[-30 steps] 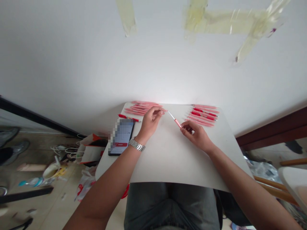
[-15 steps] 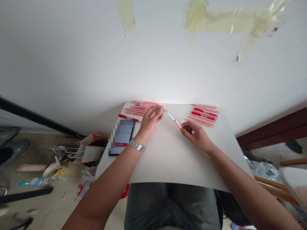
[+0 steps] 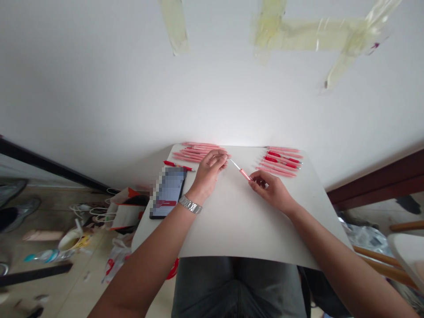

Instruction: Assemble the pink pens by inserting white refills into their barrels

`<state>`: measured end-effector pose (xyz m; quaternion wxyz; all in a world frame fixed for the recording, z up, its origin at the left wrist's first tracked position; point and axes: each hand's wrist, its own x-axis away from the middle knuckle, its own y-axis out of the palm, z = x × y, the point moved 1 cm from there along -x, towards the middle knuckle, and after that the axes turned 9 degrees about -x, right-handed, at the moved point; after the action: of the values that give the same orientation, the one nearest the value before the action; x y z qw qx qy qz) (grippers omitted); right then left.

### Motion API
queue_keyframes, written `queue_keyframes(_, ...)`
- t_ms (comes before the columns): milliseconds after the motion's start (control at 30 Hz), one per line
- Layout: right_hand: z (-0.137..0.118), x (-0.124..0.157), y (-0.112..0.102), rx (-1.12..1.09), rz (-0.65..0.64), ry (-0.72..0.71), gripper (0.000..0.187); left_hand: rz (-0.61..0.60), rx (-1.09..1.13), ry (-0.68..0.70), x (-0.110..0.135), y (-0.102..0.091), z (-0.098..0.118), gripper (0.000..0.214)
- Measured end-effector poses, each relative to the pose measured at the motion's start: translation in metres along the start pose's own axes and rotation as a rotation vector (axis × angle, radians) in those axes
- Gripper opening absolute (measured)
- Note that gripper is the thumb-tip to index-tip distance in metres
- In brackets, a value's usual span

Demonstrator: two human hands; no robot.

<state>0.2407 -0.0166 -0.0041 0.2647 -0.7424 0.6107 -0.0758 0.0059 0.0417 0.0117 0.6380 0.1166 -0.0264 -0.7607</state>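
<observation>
My right hand [image 3: 270,190] is closed round the pink barrel of an opened pen [image 3: 245,174]. The pen's thin pale refill [image 3: 235,164] sticks out of it, slanting up and left. My left hand [image 3: 211,170] pinches a pink pen part [image 3: 228,156] right by the refill's tip; fingers hide most of this part, and I cannot tell whether it touches the refill. Behind my left hand lies a group of pink pens [image 3: 192,154] on the white table [image 3: 238,229]. Beyond my right hand, more pink pens [image 3: 278,171] lie beside two red pens [image 3: 281,161].
Left of my left wrist lies a phone [image 3: 168,192], with a red pen [image 3: 179,166] just behind it. A white wall [image 3: 212,97] rises at the table's far edge. Bags [image 3: 127,207] and a bottle [image 3: 49,255] are on the floor at left.
The view has tilted slightly, so the table sits a little lower. Both hands keep almost the same hold, with the refill's tip still close to my left fingertips.
</observation>
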Motion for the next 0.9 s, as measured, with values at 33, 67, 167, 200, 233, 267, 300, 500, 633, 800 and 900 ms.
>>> queue_keyframes(33, -0.0004, 0.0000, -0.0002, 0.003, 0.000, -0.002, 0.024, 0.002, -0.011, 0.002, 0.0001, 0.0001, 0.0001, 0.027)
queue_keyframes(67, -0.0008, 0.0000, -0.0003, 0.005, 0.001, -0.002, 0.025, 0.004, -0.020, 0.005, 0.0001, 0.0001, 0.0001, 0.028)
queue_keyframes(167, -0.0022, 0.0001, -0.0007, 0.005, 0.006, 0.000, 0.024, 0.011, -0.036, 0.015, -0.0004, -0.0005, -0.0009, 0.028)
queue_keyframes(200, -0.0027, 0.0001, -0.0008, 0.004, 0.006, 0.001, 0.024, 0.014, -0.040, 0.018, -0.0006, -0.0007, -0.0014, 0.028)
queue_keyframes(233, -0.0032, 0.0001, -0.0007, 0.002, 0.005, 0.003, 0.023, 0.016, -0.042, 0.018, -0.0009, -0.0010, -0.0019, 0.028)
queue_keyframes(267, -0.0037, 0.0001, -0.0007, 0.000, 0.004, 0.004, 0.023, 0.018, -0.043, 0.018, -0.0011, -0.0012, -0.0024, 0.028)
queue_keyframes(300, -0.0041, 0.0000, -0.0006, -0.001, 0.002, 0.005, 0.022, 0.020, -0.043, 0.017, -0.0014, -0.0013, -0.0029, 0.028)
queue_keyframes(500, -0.0042, -0.0003, -0.0004, -0.006, 0.000, 0.015, 0.019, 0.004, -0.036, 0.035, -0.0019, -0.0009, -0.0045, 0.026)
queue_keyframes(633, -0.0020, -0.0002, -0.0003, -0.010, 0.003, 0.004, 0.021, 0.009, -0.058, 0.046, -0.0012, -0.0009, -0.0056, 0.024)
queue_keyframes(800, 0.0008, 0.0000, 0.0003, -0.012, 0.008, -0.006, 0.020, -0.004, -0.102, 0.051, 0.0002, 0.0001, -0.0035, 0.023)
queue_keyframes(900, 0.0006, 0.0002, 0.0003, -0.012, 0.006, -0.007, 0.021, -0.010, -0.157, 0.072, 0.0011, 0.0010, 0.0000, 0.024)
